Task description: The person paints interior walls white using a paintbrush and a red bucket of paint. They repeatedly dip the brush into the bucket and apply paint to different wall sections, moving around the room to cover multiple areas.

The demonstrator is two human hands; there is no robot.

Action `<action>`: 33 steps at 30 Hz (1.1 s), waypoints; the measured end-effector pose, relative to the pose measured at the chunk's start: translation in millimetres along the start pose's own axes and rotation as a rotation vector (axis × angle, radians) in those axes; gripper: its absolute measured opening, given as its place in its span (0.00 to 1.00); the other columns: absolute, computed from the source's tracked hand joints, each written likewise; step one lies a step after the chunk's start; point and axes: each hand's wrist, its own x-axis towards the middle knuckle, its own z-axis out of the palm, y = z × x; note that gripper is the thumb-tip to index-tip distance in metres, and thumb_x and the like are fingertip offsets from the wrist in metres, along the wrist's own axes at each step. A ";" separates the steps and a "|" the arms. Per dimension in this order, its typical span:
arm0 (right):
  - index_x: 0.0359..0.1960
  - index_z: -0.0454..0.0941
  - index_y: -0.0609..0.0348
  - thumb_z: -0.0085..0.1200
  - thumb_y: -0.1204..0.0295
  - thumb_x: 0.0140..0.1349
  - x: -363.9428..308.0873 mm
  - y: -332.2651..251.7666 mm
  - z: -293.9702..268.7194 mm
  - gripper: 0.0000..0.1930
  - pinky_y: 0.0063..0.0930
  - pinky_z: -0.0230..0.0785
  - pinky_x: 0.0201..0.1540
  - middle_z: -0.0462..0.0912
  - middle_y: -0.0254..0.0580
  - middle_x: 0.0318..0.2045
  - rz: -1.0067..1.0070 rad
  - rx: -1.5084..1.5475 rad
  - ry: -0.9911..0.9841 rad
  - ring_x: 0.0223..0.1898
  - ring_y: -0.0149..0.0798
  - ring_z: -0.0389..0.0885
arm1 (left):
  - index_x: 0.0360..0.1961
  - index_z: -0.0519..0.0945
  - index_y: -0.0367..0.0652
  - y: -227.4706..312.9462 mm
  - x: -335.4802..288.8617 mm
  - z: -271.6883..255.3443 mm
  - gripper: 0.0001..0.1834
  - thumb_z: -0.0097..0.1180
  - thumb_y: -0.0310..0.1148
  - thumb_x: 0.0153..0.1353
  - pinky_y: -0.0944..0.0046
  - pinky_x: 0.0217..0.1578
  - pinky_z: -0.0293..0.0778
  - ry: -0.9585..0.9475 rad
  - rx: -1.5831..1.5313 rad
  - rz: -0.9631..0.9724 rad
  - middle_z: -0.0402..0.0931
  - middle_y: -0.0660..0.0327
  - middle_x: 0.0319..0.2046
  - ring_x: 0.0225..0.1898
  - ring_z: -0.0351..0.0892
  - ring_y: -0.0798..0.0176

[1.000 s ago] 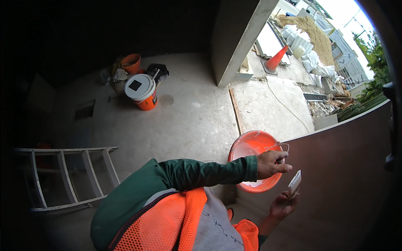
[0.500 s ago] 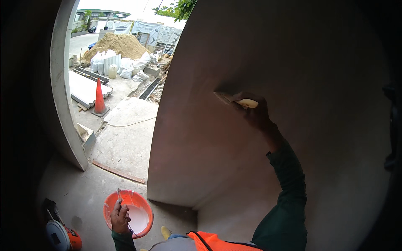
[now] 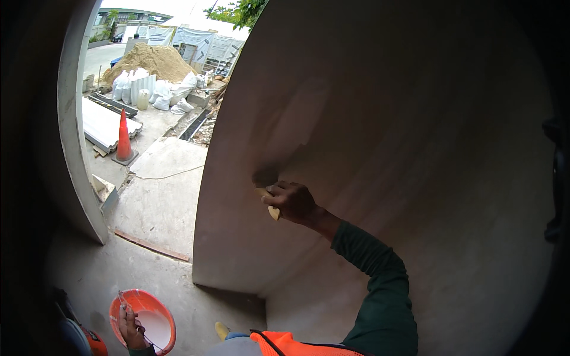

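right hand [image 3: 292, 203] curled round brush [image 3: 274, 212], brush head at wall [image 3: 380, 160]; left hand [image 3: 130, 327] curled round handle [image 3: 122, 296] of orange bucket [image 3: 170, 314], pale liquid [image 3: 155, 327] inside.

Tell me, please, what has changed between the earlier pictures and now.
Since the first picture, the view has swung right and the right hand has brought the brush from beside the orange bucket to the wall. Since the second, hand and brush have moved down and left. Nothing was let go: the right hand keeps the brush, the left hand the bucket.
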 end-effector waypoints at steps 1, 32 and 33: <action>0.35 0.84 0.41 0.68 0.72 0.54 5.1 11.3 -6.6 0.09 0.29 0.81 0.36 0.87 0.30 0.37 0.044 0.041 0.010 0.40 0.38 0.88 | 0.67 0.73 0.42 4.7 -0.4 -2.6 0.30 0.59 0.44 0.68 0.80 0.14 0.54 0.020 0.011 0.022 0.71 0.68 0.30 0.17 0.62 0.82; 0.31 0.81 0.42 0.65 0.71 0.53 14.7 -78.8 92.8 0.06 0.32 0.81 0.33 0.83 0.31 0.36 0.012 0.055 -0.019 0.40 0.35 0.86 | 0.71 0.70 0.41 -0.1 -20.7 -23.8 0.32 0.58 0.45 0.69 0.79 0.15 0.54 0.111 -0.013 -0.034 0.71 0.67 0.31 0.18 0.61 0.81; 0.31 0.81 0.43 0.65 0.73 0.53 3.0 -86.6 105.7 0.07 0.33 0.81 0.32 0.86 0.29 0.40 0.064 0.145 -0.215 0.41 0.35 0.87 | 0.71 0.68 0.39 -0.6 -21.2 -27.1 0.33 0.57 0.44 0.70 0.80 0.16 0.55 0.099 -0.015 -0.042 0.70 0.67 0.31 0.19 0.61 0.81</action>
